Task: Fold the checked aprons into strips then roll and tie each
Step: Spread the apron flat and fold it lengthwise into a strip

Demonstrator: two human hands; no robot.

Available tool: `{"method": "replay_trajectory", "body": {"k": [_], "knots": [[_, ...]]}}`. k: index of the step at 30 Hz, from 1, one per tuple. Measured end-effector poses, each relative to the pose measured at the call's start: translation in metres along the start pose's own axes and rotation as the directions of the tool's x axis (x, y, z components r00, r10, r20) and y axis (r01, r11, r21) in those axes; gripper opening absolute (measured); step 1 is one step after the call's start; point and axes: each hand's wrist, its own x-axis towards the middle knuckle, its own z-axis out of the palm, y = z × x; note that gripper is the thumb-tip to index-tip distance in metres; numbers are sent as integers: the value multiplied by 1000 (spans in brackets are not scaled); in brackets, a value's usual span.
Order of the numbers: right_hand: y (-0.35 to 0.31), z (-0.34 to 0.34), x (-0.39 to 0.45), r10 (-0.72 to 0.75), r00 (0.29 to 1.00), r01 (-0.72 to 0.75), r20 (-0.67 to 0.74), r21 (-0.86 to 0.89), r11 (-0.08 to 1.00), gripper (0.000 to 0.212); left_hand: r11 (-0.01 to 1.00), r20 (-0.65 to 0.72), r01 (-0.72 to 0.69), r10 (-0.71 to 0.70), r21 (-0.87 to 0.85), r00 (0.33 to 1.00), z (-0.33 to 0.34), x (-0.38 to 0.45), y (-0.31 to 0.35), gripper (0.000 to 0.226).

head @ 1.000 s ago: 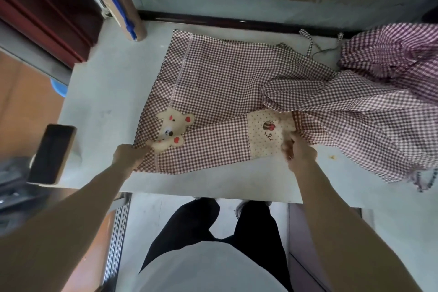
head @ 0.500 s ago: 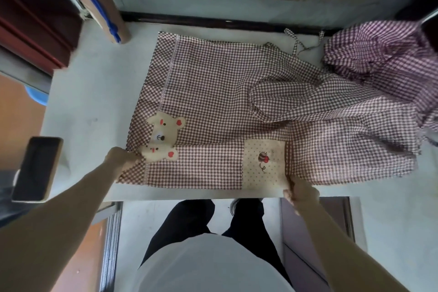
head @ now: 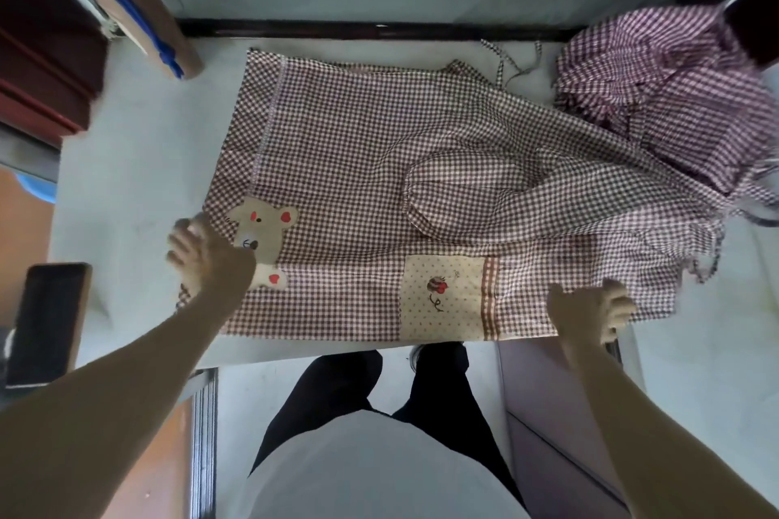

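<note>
A brown-and-white checked apron (head: pixel 371 147) lies spread flat on the white table (head: pixel 126 147). It has a bear patch (head: pixel 263 230) near its left hem and a dotted cream pocket (head: pixel 442 297) by the near edge. My left hand (head: pixel 208 259) rests palm down on the left hem beside the bear, fingers spread past the cloth's edge. My right hand (head: pixel 590 312) lies palm down on the near edge right of the pocket, fingers spread. The apron's ties (head: pixel 506 63) trail at the back. A second checked apron (head: pixel 674 88) is bunched at the back right, partly overlapping the first.
A dark phone (head: pixel 46 320) stands at the table's left near corner. A cardboard piece with blue tape (head: pixel 156 25) leans at the back left. A dark rail (head: pixel 379 29) runs along the far edge. My legs (head: pixel 371 388) stand at the near edge.
The apron was pulled toward the near edge and now lies flatter. My left hand let go of the hem and moved onto the cloth. My right hand slid right along the near edge.
</note>
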Motion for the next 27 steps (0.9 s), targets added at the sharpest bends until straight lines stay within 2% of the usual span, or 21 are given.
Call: {"method": "replay_trajectory", "body": {"k": [2,4,6,8,9,11,13,14,15,17,18,19,21,23,25,27], "knots": [[-16,-1,-5,-243,954,236,-176,-58,970,69,978,18,-210,210,-6,978,-3,-19,36,63],[-30,2,-11,-490,845,490,-214,-58,870,61,933,116,-358,358,-23,926,10,-30,59,61],[-37,10,-9,-700,678,705,-222,-71,705,55,895,245,-444,438,-30,865,23,-38,76,65],[-50,12,-8,-809,573,795,-132,-148,588,57,847,297,-531,510,-8,808,28,-45,96,71],[-60,12,-7,-820,571,798,-38,-206,566,62,828,325,-560,535,-19,780,32,-46,104,75],[-78,13,1,-738,645,758,200,-295,582,76,823,409,-566,537,-59,738,38,-45,122,82],[-87,16,16,-532,742,665,408,-355,657,87,865,491,-493,470,-91,733,42,-43,133,83],[-89,17,25,-438,758,631,484,-372,681,90,884,519,-463,425,-62,741,45,-42,138,82],[-92,16,28,-367,749,626,552,-406,666,91,887,532,-461,393,-5,750,48,-42,141,81],[-103,7,34,-274,701,672,659,-480,564,87,862,530,-489,356,131,770,49,-41,152,79],[-112,-3,34,-233,671,698,704,-493,519,78,854,528,-489,336,179,780,49,-39,160,77],[-124,-13,36,-180,656,692,733,-488,531,67,854,528,-472,304,217,793,47,-36,169,74],[-147,-30,54,-151,656,624,739,-419,660,46,872,542,-407,211,271,813,41,-23,194,65],[-168,-40,79,-328,668,625,669,-265,734,28,916,497,-330,183,227,848,33,-7,220,57],[-189,-49,105,-600,672,713,433,-162,682,21,945,333,-326,295,41,896,25,10,241,44],[-207,-56,134,-743,644,764,183,-117,634,18,911,173,-404,412,-79,895,18,25,261,36]]}}
